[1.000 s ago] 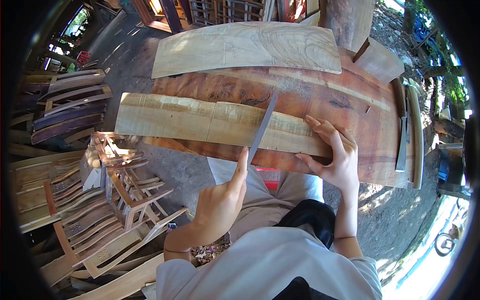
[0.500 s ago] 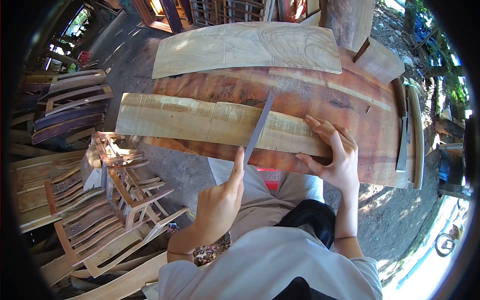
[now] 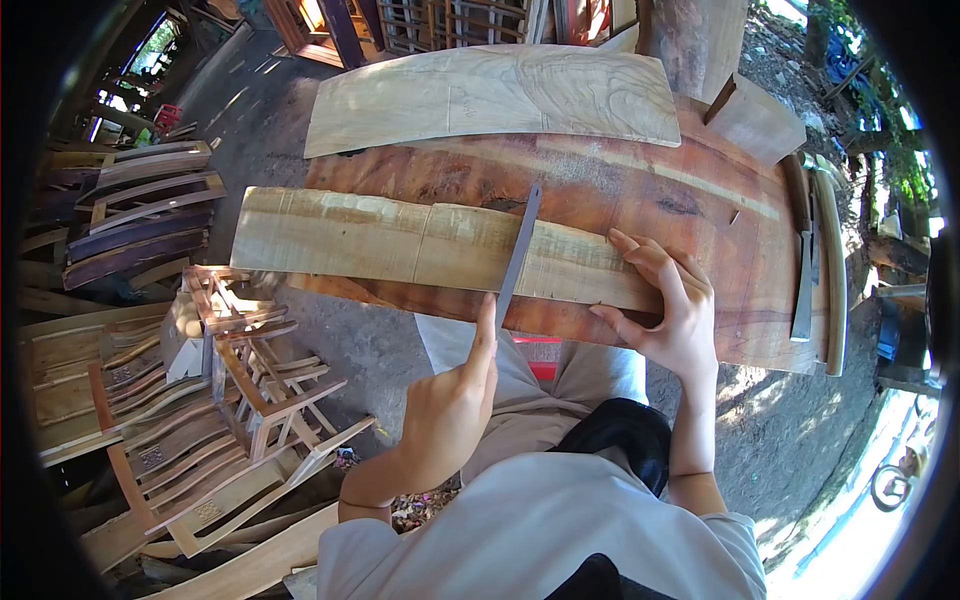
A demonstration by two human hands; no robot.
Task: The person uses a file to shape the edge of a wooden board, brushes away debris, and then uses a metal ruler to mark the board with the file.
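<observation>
My left hand (image 3: 450, 405) is closed around the lower end of a narrow metal blade (image 3: 521, 245), its index finger stretched along the tool; the handle is hidden in the grip. The blade lies across a long pale board (image 3: 380, 240), slanting up to the right, with its tip beyond the board's far edge. My right hand (image 3: 668, 298) grips the board's right end, fingers over the top and thumb at the near edge. Beneath the board is a reddish wooden slab (image 3: 740, 260). A vertical line marks the board left of the blade.
A wide curved plank (image 3: 500, 95) lies across the slab's far side. At the right are a long-bladed tool (image 3: 804, 285), a curved wood strip (image 3: 832, 270) and an upright wood piece (image 3: 757, 120). Wooden chair frames (image 3: 250, 390) and stacked slats (image 3: 150, 215) stand at the left.
The blade has shifted slightly left at its tip and stands a little steeper. My left hand has moved slightly to the right. My right hand and the board look nearly unmoved.
</observation>
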